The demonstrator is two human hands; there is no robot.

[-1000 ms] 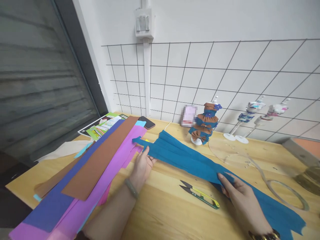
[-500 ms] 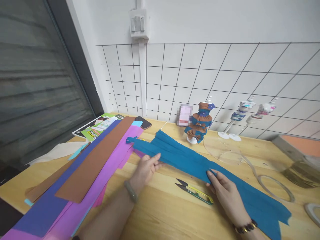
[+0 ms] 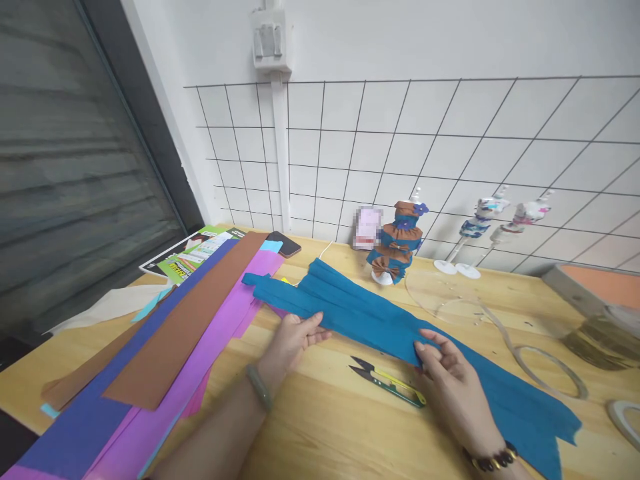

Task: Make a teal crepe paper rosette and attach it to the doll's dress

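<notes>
A long teal crepe paper strip (image 3: 370, 313) stretches diagonally across the table, its left end overlapping a pile of coloured sheets. On its near edge, left of the middle, my left hand (image 3: 295, 337) grips the paper, thumb on top and fingers beneath. Further right, my right hand (image 3: 445, 373) pinches the same edge between thumb and fingers. Thread snips (image 3: 387, 382) with yellow and green handles lie on the wood between my hands, close to the right one. Some fingers of the right hand are hidden.
Brown sheet (image 3: 200, 313), blue sheet (image 3: 80, 427) and purple sheet (image 3: 235, 293) are piled left. Behind lie a phone (image 3: 284, 244) and booklet (image 3: 187, 260). A brown-and-teal dressed figure (image 3: 397, 243) stands near the wall grid; tape roll (image 3: 625, 423) and grey box (image 3: 575, 287) are right.
My right hand's fingers have shifted on the teal paper, the index finger now reaching higher over it. The paper's left end has moved slightly left. The view has shifted a little.
</notes>
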